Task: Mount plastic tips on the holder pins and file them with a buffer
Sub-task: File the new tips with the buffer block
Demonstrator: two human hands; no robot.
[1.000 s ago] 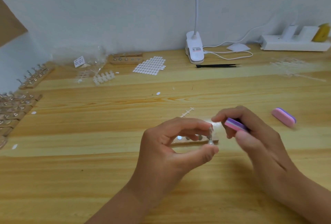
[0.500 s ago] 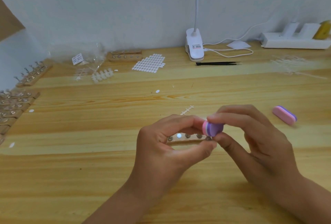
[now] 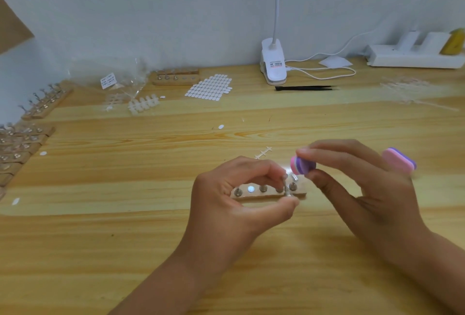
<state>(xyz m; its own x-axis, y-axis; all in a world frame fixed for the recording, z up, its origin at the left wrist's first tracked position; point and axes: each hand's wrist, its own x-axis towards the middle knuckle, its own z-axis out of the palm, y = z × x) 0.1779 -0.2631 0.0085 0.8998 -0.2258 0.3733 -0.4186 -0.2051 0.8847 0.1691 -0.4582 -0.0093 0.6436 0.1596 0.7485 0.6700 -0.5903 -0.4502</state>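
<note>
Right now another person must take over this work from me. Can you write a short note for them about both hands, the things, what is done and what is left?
Left hand: pinches one holder pin between thumb and forefinger, just over the wooden base.
Right hand: holds the pink-purple buffer close to the pin's top; contact cannot be told.
Spare buffer lies right of that hand; tip strips lie far left.
Done: pin in hand, buffer ready.
Left: file the tip on this pin, return it, do the other pins in the base. Whether those carry tips is too small to see.
</note>
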